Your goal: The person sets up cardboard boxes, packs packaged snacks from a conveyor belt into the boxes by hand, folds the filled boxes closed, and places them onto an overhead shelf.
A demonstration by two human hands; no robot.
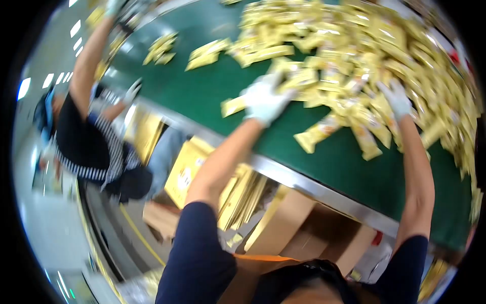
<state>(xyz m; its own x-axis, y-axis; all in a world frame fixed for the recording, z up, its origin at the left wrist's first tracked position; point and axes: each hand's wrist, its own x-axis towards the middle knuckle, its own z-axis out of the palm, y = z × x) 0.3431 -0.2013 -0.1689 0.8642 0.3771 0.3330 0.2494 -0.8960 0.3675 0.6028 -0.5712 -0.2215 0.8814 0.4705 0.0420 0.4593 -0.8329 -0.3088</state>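
Small yellow sealed packets (pixel 331 73) lie in a large heap on a green work surface (pixel 197 99). My left hand (pixel 266 99), in a white glove, rests palm down at the heap's near left edge, thumb and fingers apart. One yellow packet (pixel 232 107) sticks out from beside its left side. On the right, my right hand (pixel 396 99), gloved too, reaches into the heap with fingers spread over the packets. Between my hands, a loose packet (pixel 318 133) lies slanted on the green surface. Motion blurs both hands somewhat, and what is under the palms is hidden.
A metal edge (pixel 304 183) borders the surface. Below it stand an open cardboard box (pixel 316 230) and large yellow bags (pixel 185 172). Two small groups of packets (pixel 161 49) lie farther left. At left, a co-worker (pixel 83 134) in a striped apron reaches over the surface.
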